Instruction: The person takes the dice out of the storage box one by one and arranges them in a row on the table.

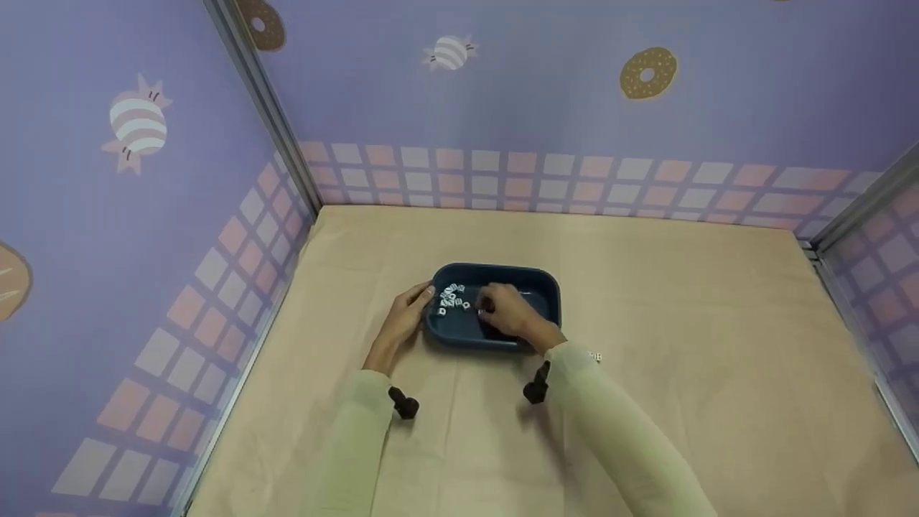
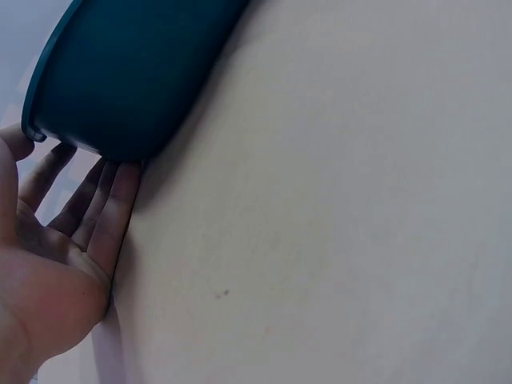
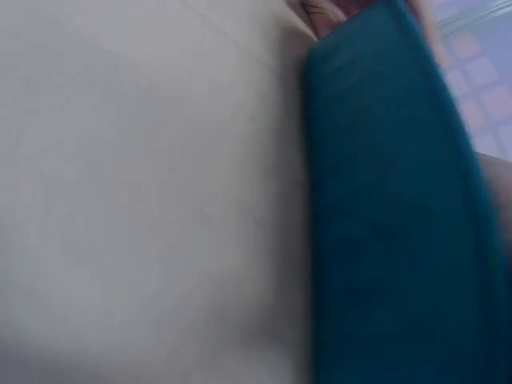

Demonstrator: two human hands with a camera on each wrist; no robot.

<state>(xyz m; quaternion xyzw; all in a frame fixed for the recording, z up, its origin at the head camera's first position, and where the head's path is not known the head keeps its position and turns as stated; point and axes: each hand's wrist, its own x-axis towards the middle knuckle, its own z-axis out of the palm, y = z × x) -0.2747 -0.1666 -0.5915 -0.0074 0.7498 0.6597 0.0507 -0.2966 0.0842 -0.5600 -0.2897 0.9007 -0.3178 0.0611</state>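
Observation:
A dark blue rectangular tray [image 1: 470, 343] with rounded corners stands on the cloth. My left hand [image 1: 408, 313] grips its left end, thumb at the rim and the other fingers against the outer wall, as the left wrist view shows. Small white dice [image 1: 451, 296] with dark markings lie bunched in the tray's left part. Inside the tray, right of that bunch, my right hand [image 1: 508, 310] reaches down with curled fingers. A bit of white shows at its fingertips, where it pinches a die. In the right wrist view the tray's outer wall [image 3: 384, 208] hides most of this hand.
On the cloth right of the tray, dice [image 1: 594, 356] lie partly behind the right sleeve. A beige cloth [image 1: 682, 301] covers the table. Patterned purple panels [image 1: 546, 86] stand behind and at both sides, joined by metal posts. A dark mount sits at each wrist.

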